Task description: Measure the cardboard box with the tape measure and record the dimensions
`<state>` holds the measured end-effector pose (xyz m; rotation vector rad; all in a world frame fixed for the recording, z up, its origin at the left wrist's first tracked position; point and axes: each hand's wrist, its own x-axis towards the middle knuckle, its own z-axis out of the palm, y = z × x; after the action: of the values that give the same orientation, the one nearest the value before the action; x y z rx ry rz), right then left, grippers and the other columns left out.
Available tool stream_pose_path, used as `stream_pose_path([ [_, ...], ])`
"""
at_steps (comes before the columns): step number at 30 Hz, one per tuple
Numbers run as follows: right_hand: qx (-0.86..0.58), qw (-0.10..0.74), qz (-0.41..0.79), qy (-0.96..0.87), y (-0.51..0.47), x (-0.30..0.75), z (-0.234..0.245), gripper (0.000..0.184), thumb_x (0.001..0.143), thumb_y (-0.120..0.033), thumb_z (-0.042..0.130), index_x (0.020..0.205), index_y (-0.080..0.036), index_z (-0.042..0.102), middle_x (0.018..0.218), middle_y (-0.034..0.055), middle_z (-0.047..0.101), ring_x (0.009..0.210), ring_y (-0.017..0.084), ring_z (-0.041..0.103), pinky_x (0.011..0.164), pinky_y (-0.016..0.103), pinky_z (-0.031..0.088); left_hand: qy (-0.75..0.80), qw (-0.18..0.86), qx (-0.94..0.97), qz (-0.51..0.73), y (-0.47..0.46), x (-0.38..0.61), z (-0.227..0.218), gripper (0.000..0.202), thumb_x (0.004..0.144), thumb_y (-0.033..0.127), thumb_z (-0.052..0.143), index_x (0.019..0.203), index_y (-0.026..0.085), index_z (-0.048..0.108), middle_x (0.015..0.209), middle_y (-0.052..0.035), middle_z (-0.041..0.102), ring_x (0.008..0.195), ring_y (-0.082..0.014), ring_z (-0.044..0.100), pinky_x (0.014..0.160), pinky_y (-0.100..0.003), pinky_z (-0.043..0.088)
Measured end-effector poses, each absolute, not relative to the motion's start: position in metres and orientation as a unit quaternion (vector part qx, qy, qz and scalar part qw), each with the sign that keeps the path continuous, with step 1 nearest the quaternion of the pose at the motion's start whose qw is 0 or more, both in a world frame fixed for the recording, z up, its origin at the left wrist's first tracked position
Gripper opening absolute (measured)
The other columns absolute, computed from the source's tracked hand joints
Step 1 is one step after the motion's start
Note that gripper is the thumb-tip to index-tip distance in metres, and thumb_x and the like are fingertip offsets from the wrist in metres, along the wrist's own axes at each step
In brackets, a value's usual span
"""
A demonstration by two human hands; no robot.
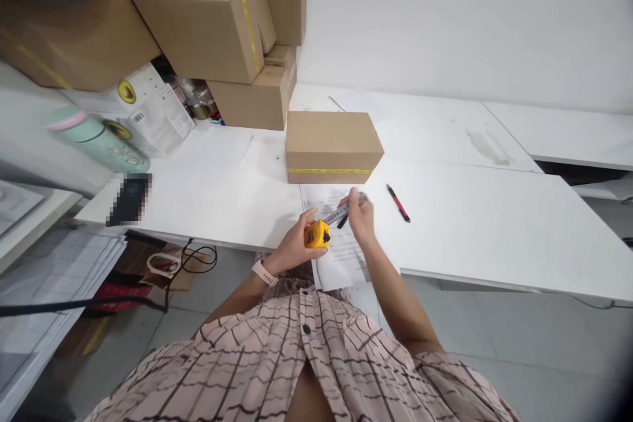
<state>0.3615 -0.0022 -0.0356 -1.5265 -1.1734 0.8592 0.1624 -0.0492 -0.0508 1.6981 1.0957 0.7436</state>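
Observation:
My left hand [295, 242] is wrapped round a yellow tape measure [316, 235], held over the front edge of the white table. A short stretch of its blade [337, 213] runs out to the right, and the closed fingers of my right hand [362, 216] grip it near the end. Printed paper sheets [341, 260] lie beneath both hands and hang over the table edge. A small dark stick-like thing [343, 221] shows under the blade; I cannot make out its kind. Just beyond the hands sits a closed cardboard box [331, 135] with a yellow tape strip along its front.
A red and black pen [398, 203] lies right of the papers. Stacked cardboard boxes [208, 33], a mint-green bottle [99, 138] and a blurred dark flat object [129, 199] occupy the left side. A cable [198, 257] hangs below the table's left front edge.

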Motion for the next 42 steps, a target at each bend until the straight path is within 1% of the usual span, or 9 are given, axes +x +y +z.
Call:
stream_pose_path([
  [4, -0.675, 0.308, 0.337, -0.579, -0.013, 0.352, -0.058, 0.074, 0.094, -0.073, 0.021, 0.054, -0.021, 0.056, 0.057, 0.0070, 0.063, 0.062, 0.020, 0.063, 0.065, 0.030, 0.043, 0.471, 0.430, 0.697, 0.328, -0.042, 0.154, -0.052, 0.091, 0.073, 0.032, 0.079, 0.148, 0.021, 0.029, 0.123, -0.0122, 0.056, 0.112, -0.0263, 0.060, 0.097, -0.041, 0.048],
  [8, -0.774, 0.171, 0.177, -0.583, -0.005, 0.371, -0.058, 0.057, 0.097, -0.065, 0.032, 0.080, -0.019, 0.061, 0.076, 0.0105, 0.070, 0.077, 0.026, 0.067, 0.070, 0.033, 0.041, 0.532, 0.371, 0.685, 0.331, -0.028, 0.131, -0.052, 0.086, 0.074, 0.034, 0.077, 0.146, 0.024, 0.031, 0.122, -0.0105, 0.057, 0.103, -0.0235, 0.063, 0.090, -0.039, 0.051],
  [12, -0.805, 0.100, 0.123, -0.572, 0.008, 0.386, -0.057, 0.051, 0.094, -0.060, 0.045, 0.117, -0.016, 0.054, 0.096, 0.0173, 0.072, 0.089, 0.033, 0.068, 0.075, 0.037, 0.043, 0.606, 0.210, 0.712, 0.285, -0.006, 0.108, -0.054, 0.080, 0.075, 0.029, 0.074, 0.144, 0.020, 0.036, 0.126, -0.0138, 0.058, 0.114, -0.0313, 0.058, 0.097, -0.046, 0.047],
  [17, -0.765, 0.059, 0.147, -0.624, 0.014, 0.389, -0.056, 0.038, 0.093, -0.025, 0.045, 0.130, -0.017, 0.051, 0.105, 0.0177, 0.071, 0.094, 0.032, 0.067, 0.076, 0.038, 0.043, 0.640, 0.087, 0.736, 0.200, 0.018, 0.096, -0.062, 0.070, 0.076, 0.024, 0.069, 0.141, 0.016, 0.044, 0.119, -0.0174, 0.062, 0.114, -0.0372, 0.057, 0.097, -0.052, 0.046],
  [23, -0.710, 0.230, 0.262, -0.612, 0.009, 0.399, -0.058, 0.035, 0.084, -0.018, 0.043, 0.107, -0.016, 0.069, 0.087, 0.0111, 0.071, 0.084, 0.026, 0.066, 0.080, 0.040, 0.048, 0.539, 0.046, 0.807, 0.237, 0.002, 0.124, -0.072, 0.045, 0.092, 0.026, 0.053, 0.135, 0.012, 0.052, 0.143, -0.0177, 0.052, 0.137, -0.0328, 0.042, 0.120, -0.053, 0.023],
  [29, -0.460, 0.434, 0.543, -0.552, 0.002, 0.395, -0.042, 0.042, 0.078, -0.029, 0.062, 0.119, -0.019, 0.066, 0.081, 0.0008, 0.064, 0.077, 0.016, 0.062, 0.082, 0.036, 0.052, 0.423, 0.153, 0.876, 0.172, -0.022, 0.155, -0.094, 0.056, 0.097, 0.045, 0.050, 0.143, 0.013, 0.046, 0.155, -0.0163, 0.043, 0.148, -0.0319, 0.031, 0.123, -0.054, 0.016],
  [36, -0.430, 0.425, 0.495, -0.623, 0.007, 0.353, -0.048, 0.035, 0.078, -0.037, 0.074, 0.108, -0.023, 0.065, 0.078, -0.0021, 0.059, 0.073, 0.013, 0.055, 0.076, 0.031, 0.048, 0.439, 0.159, 0.871, 0.153, -0.021, 0.155, -0.095, 0.061, 0.097, 0.046, 0.050, 0.149, 0.017, 0.039, 0.158, -0.0139, 0.038, 0.150, -0.0287, 0.028, 0.123, -0.052, 0.013],
  [39, -0.456, 0.465, 0.439, -0.619, 0.011, 0.336, -0.053, 0.025, 0.085, -0.047, 0.065, 0.090, -0.023, 0.063, 0.071, -0.0023, 0.055, 0.067, 0.013, 0.051, 0.072, 0.030, 0.046, 0.441, 0.160, 0.871, 0.147, -0.022, 0.156, -0.092, 0.059, 0.096, 0.044, 0.052, 0.147, 0.016, 0.041, 0.156, -0.0138, 0.041, 0.150, -0.0287, 0.029, 0.123, -0.051, 0.013],
  [42, -0.481, 0.498, 0.450, -0.564, 0.019, 0.322, -0.053, 0.042, 0.093, -0.060, 0.047, 0.079, -0.023, 0.061, 0.063, -0.0017, 0.052, 0.062, 0.014, 0.050, 0.068, 0.030, 0.046, 0.440, 0.167, 0.869, 0.152, -0.022, 0.156, -0.090, 0.055, 0.095, 0.042, 0.054, 0.144, 0.018, 0.045, 0.155, -0.0136, 0.044, 0.149, -0.0289, 0.030, 0.123, -0.053, 0.013],
])
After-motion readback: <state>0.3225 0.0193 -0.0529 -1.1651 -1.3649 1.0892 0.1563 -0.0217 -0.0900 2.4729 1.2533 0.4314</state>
